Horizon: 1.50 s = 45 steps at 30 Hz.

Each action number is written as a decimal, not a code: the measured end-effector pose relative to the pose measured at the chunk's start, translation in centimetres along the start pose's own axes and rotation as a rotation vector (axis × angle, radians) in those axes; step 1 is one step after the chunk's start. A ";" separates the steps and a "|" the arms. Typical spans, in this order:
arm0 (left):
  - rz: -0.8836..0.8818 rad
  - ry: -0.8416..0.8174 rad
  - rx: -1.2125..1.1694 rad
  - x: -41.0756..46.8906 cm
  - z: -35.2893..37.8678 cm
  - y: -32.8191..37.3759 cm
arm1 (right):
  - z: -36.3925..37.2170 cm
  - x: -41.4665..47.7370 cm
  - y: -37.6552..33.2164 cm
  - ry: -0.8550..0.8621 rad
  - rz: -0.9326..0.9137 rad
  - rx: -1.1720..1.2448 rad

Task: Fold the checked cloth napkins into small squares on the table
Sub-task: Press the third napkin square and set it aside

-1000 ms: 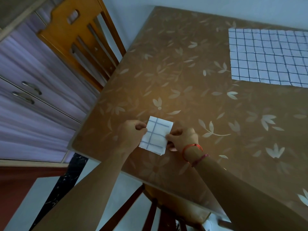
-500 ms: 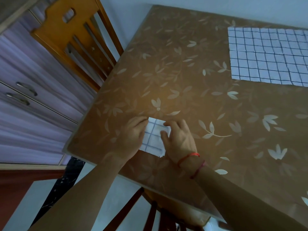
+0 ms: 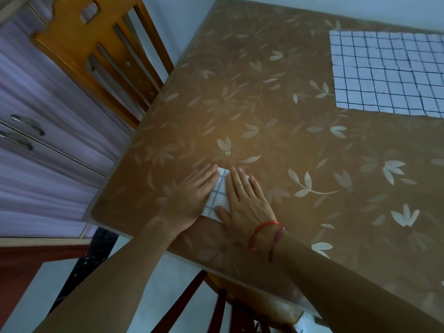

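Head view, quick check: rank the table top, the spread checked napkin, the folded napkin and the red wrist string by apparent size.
1. table top
2. spread checked napkin, though the frame cuts it off
3. folded napkin, partly hidden under the left hand and right hand
4. red wrist string

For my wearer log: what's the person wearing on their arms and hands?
No sleeves or gloves are in view. The right hand has two thin bands at its wrist: a bright red string bracelet and a darker pinkish-red string bracelet. The left hand wears nothing, and no rings show.
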<state>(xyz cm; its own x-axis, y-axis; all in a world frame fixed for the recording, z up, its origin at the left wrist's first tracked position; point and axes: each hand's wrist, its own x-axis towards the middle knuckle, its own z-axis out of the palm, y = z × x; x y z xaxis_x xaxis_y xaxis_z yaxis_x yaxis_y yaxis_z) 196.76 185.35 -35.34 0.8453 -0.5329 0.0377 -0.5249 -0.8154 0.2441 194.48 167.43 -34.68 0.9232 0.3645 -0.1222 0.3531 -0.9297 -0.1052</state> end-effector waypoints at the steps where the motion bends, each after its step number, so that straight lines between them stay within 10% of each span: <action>1: -0.007 0.013 -0.005 0.0 0.1 0.0 | -0.1 -0.5 0.6 -0.001 0.002 -0.010; 18: 0.093 -0.133 0.113 -9.8 -1.7 0.5 | -0.3 -1.6 1.3 -0.050 0.045 -0.005; 25: -0.407 0.155 -0.399 -5.8 -4.3 3.0 | -2.0 -1.2 1.7 -0.089 0.019 0.074; 30: -0.856 0.238 -0.999 -2.0 -5.4 3.0 | -2.5 -0.7 2.6 0.037 0.131 0.525; 33: -0.989 0.277 -1.264 -0.5 -5.8 3.2 | -2.5 -2.3 2.7 -0.059 0.589 1.119; 45: -1.064 0.234 -1.405 0.3 -5.0 3.5 | -4.4 -1.5 -0.8 0.054 0.822 1.577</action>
<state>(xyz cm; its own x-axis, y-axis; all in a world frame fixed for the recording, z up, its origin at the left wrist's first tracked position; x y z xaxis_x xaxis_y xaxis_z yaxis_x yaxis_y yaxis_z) 195.66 183.52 -29.64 0.7921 0.1884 -0.5806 0.5722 0.1020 0.8138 193.47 167.36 -30.04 0.7850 -0.1550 -0.5998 -0.5942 0.0859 -0.7997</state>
